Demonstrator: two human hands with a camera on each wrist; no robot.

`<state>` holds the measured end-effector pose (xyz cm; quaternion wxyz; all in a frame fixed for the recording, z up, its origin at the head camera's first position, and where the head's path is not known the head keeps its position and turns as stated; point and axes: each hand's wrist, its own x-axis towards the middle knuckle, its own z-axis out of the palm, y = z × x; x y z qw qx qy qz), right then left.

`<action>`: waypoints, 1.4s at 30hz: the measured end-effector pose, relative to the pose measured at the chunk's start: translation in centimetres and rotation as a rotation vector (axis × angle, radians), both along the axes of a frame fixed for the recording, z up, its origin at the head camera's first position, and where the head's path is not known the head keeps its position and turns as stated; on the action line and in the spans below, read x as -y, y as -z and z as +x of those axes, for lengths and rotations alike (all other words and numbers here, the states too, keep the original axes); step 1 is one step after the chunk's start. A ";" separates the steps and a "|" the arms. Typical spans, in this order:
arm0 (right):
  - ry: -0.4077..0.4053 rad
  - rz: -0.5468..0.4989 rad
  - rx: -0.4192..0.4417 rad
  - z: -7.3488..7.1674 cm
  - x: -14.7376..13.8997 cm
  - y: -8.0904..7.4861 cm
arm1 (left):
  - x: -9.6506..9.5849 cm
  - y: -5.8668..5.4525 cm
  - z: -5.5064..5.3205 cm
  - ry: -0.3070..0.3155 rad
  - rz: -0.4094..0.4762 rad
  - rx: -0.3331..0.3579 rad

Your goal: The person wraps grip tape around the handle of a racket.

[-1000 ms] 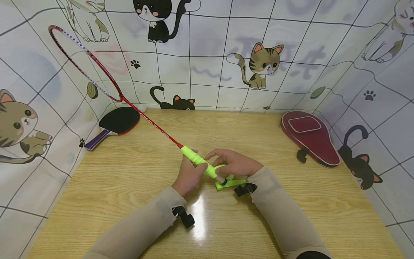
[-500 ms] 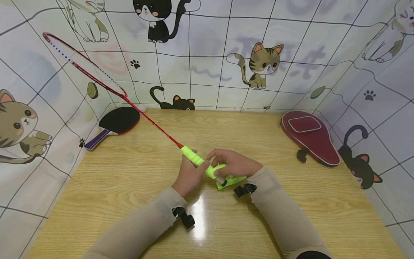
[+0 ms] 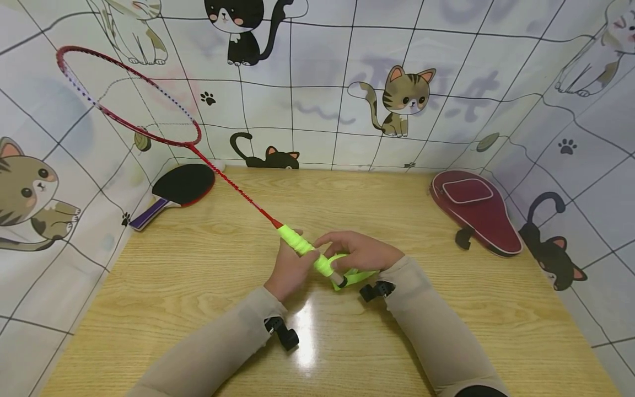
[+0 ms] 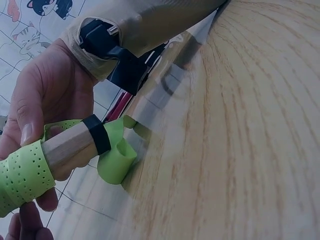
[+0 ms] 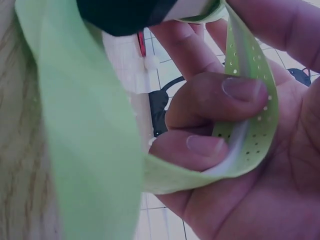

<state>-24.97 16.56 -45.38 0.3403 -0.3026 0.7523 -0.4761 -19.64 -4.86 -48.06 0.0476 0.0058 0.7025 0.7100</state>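
A red badminton racket (image 3: 238,190) slants up to the left in the head view, its hoop in the air with no strings that I can make out. My left hand (image 3: 290,270) grips its handle, where perforated yellow-green grip tape (image 4: 25,177) is wound. Bare wood (image 4: 72,145) and a black end band show at the butt. My right hand (image 3: 364,251) is beside the butt, holding the tape's free length. In the right wrist view the tape strip (image 5: 257,127) runs through the palm under two curled fingers. A loose tail (image 3: 362,277) hangs by the table.
A table-tennis bat (image 3: 183,184) with black rubber lies at the back left of the wooden table (image 3: 208,309). A dark red bat case (image 3: 473,209) lies at the right. Cat-patterned cloth walls (image 3: 317,99) rise behind and at both sides.
The racket has rolled about its shaft, so its hoop has turned from one slant through nearly edge-on to a wider oval. Both hands stay almost in place; the tape tail has shifted slightly.
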 end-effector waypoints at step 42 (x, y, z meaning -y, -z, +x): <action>0.035 0.045 -0.103 0.1 0.3 0.2 | 0.2 0.5 0.0 0.003 -0.031 0.008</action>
